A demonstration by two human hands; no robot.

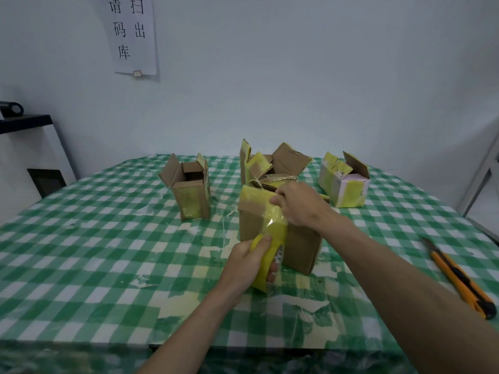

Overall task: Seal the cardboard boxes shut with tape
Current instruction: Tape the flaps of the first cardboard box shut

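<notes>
Head view: the left hand [247, 261] grips a roll of yellow tape [268, 261], thumb over its rim and fingers through the core, just in front of the nearest cardboard box [280, 233]. A stretch of tape runs from the roll up the box's front face to its top edge, where the right hand [299, 202] presses it down with curled fingers. This box stands at the centre of the bench [108, 252], which wears a green checked cloth. Behind it, at 12 o'clock, is a larger open box [272, 164]; at 10 o'clock a small open box [190, 190]; at 2 o'clock a pale taped box [344, 184]. An orange utility knife [459, 278] lies at 4 o'clock, well apart.
</notes>
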